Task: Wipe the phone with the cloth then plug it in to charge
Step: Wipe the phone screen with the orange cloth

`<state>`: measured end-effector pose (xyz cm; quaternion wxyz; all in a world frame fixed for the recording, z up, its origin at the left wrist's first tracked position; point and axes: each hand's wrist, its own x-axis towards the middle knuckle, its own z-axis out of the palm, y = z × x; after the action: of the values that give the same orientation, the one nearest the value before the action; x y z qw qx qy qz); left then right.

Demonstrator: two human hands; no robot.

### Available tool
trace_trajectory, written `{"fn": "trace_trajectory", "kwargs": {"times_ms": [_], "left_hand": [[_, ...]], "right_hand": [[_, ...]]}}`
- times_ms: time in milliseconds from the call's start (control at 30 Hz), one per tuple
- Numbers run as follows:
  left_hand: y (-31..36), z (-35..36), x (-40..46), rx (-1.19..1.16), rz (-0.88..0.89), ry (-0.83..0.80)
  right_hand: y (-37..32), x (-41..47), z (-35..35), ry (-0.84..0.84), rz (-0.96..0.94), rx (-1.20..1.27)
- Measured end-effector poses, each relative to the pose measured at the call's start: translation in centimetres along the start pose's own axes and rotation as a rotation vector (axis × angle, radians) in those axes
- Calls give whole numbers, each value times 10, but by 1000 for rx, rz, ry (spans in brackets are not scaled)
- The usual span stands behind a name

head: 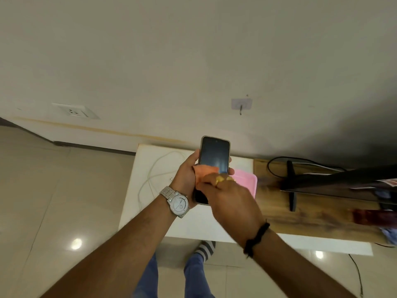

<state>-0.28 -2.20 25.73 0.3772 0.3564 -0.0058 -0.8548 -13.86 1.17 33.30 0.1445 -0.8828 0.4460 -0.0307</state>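
Note:
My left hand point(186, 176) grips a dark phone point(214, 154) in a pale case, screen up, above a white table point(150, 216). My right hand point(229, 196) presses an orange-pink cloth point(205, 169) onto the lower half of the screen; the phone's bottom end is hidden under that hand. A white charging cable point(150, 175) lies looped on the table to the left of the phone, its metal tip near my left wrist. A wall socket point(75, 111) sits low on the wall at far left.
A pink tray point(250, 179) lies on the table just right of my hands. A wooden board point(318, 214) further right carries a monitor stand point(292, 186) and black cables. An adhesive hook point(241, 105) hangs on the wall. My feet stand under the table's front edge.

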Motion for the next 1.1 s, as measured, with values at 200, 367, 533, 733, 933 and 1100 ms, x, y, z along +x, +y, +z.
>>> {"fn": "trace_trajectory", "kwargs": {"times_ms": [200, 367, 533, 733, 933, 1100], "left_hand": [[-2, 5, -5, -38, 0, -55], [6, 5, -10, 39, 57, -10], [-6, 9, -11, -22, -11, -91], [9, 17, -12, 12, 20, -18], [1, 24, -7, -53, -19, -101], [9, 35, 1, -50, 30, -49]], "right_hand": [[37, 53, -24, 73, 172, -8], [-7, -6, -14, -61, -56, 95], [34, 44, -37, 73, 98, -22], [-1, 3, -28, -6, -1, 56], [46, 38, -43, 52, 27, -3], [33, 28, -36, 41, -4, 32]]}}
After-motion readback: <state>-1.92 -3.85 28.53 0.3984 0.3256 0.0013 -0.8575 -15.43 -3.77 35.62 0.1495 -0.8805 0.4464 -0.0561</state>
